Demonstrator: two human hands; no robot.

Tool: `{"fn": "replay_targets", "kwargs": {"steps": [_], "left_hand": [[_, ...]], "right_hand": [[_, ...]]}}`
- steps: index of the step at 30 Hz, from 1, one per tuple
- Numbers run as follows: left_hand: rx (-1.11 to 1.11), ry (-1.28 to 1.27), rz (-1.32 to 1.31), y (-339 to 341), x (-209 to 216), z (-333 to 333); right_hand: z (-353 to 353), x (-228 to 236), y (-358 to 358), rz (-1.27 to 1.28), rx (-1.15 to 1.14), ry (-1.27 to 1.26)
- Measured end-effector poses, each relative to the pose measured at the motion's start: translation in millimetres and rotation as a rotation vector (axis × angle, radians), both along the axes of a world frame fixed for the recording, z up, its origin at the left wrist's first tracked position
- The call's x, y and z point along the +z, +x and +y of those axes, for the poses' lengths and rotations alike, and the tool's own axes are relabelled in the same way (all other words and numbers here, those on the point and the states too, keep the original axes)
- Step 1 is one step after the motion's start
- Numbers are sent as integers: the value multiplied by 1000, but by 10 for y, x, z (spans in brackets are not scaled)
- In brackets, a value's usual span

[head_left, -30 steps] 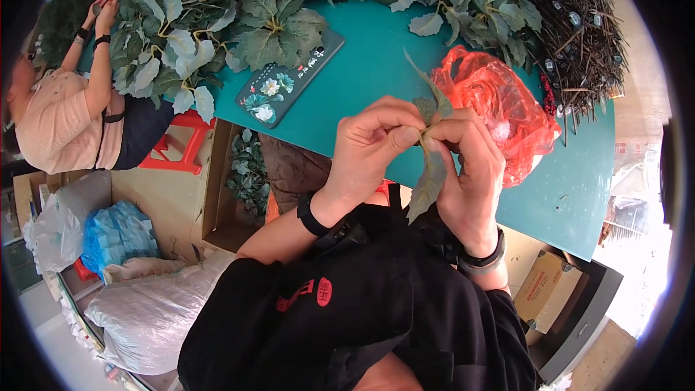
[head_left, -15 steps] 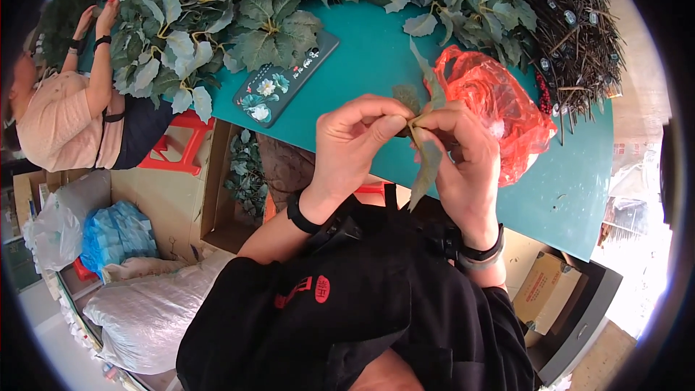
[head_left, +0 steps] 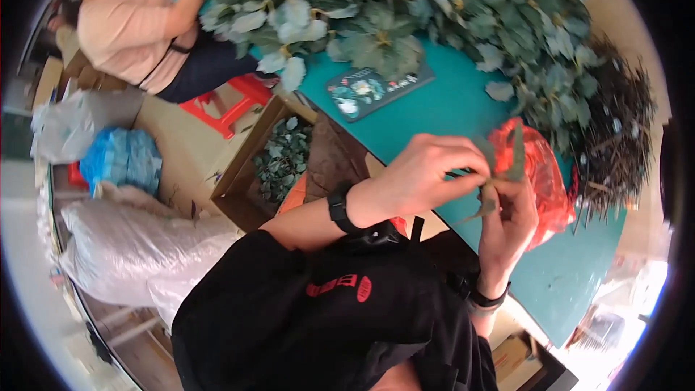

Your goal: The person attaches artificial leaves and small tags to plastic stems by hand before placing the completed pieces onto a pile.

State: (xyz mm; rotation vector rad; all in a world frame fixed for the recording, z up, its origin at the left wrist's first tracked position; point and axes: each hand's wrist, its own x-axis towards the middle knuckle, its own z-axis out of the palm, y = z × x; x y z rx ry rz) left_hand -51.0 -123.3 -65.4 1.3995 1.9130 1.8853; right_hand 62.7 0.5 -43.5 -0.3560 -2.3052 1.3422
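Note:
A small green leaf sprig (head_left: 516,153) is pinched between my two hands, above the table and partly in front of a crumpled red plastic bag (head_left: 548,187). My left hand (head_left: 423,172) reaches across from the left, its thumb and fingertips closed at the joint of the sprig's stem. Close against it, my right hand (head_left: 515,217) is closed round the lower part of the stem. The stem itself is mostly hidden by my fingers, and the leaves are blurred.
A heap of leafy branches (head_left: 499,11) covers the far side of the green table (head_left: 452,76). A dark flowered flat case (head_left: 384,90) lies there, and dark thin stems (head_left: 615,148) are piled at right. A box of leaves (head_left: 286,152) stands below. Another person (head_left: 137,29) works at far left.
My view has turned, so table and bag sit lower and further right. My hands stay together on the sprig, which has tilted; the left arm now stretches further across.

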Motion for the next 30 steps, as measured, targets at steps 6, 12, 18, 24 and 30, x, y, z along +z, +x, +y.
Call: {"fn": "replay_targets", "kwargs": {"steps": [6,12,18,24,30], "left_hand": [[-3,-40,43,32,20,-9],[-37,18,-12,-20,-2,63],[-365,376,-847,-180,-295,32],[-324,490,-1129,-100,-305,157],[-320,415,-1026,-127,-225,188]], "right_hand": [[-25,-33,40,60,-48,160],[23,19,41,80,-67,177],[-7,84,20,198,-41,-124],[149,24,157,-35,28,-125],[220,-25,230,-55,65,-151]]}}
